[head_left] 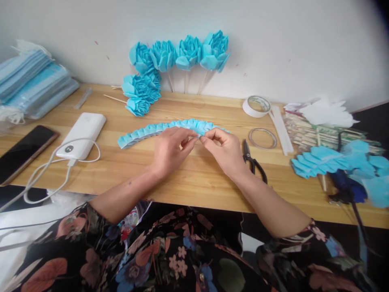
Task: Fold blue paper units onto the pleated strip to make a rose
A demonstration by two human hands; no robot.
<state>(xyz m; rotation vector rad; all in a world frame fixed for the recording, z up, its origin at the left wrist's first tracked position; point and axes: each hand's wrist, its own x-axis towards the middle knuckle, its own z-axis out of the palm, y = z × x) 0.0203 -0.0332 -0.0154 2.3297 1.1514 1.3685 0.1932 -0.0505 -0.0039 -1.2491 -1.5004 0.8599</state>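
Observation:
A long pleated strip of light blue material (146, 132) curves across the middle of the wooden table. Both hands are at its right part, fingertips almost meeting. My left hand (173, 148) is closed, thumb and forefinger pinched on the strip's near edge. Just to the right, my right hand (223, 148) pinches the same strip between thumb and bent fingers. The exact spot they grip is partly covered by the fingers. Beside my right wrist lies a pair of black-handled scissors (257, 168), partly hidden by the arm.
Blue flowers on sticks (188, 52) lean on the wall; more lie below. Tape rolls (257, 106) and bundled sticks (304, 132) are at right, near pleated blue pieces (320, 161) and a glue gun (349, 188). Left are face masks (33, 83), a phone (26, 150) and a cabled power bank (82, 134).

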